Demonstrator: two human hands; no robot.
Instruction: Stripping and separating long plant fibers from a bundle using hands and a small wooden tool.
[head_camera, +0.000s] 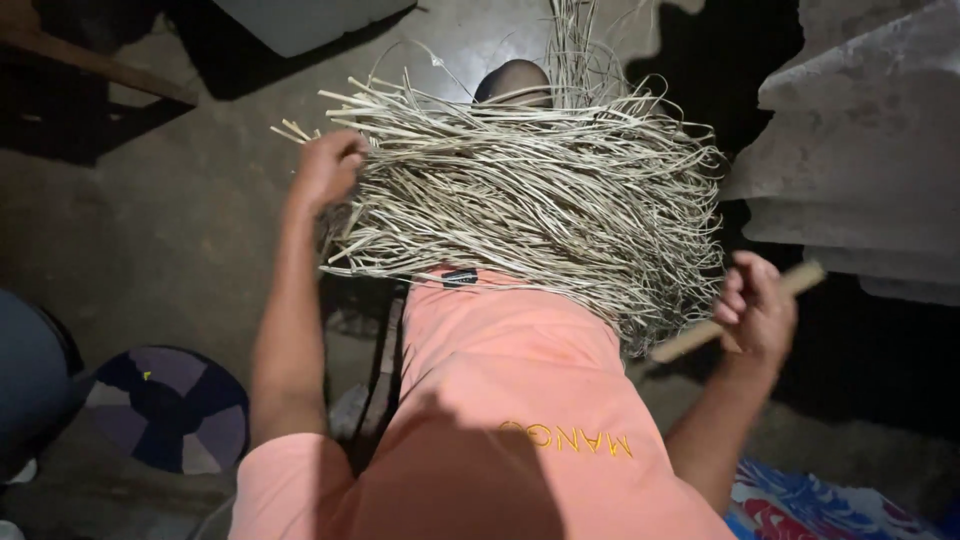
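A thick bundle of pale, thin cane strips (530, 195) lies across my lap, over my orange shorts (510, 390). Its strips fan out to the left and curl down on the right. My left hand (325, 168) grips the strips at the bundle's left end. My right hand (757, 305) is closed around a flat wooden stick (805, 278) just right of the bundle's lower edge. A knee or foot (512, 82) pokes out above the bundle.
The floor (170, 230) is bare dark concrete. A round patchwork cushion (170, 405) lies at lower left. Grey stone slabs (860, 150) are stacked at right. A wooden beam (90, 65) crosses the upper left. Patterned cloth (820, 505) shows at lower right.
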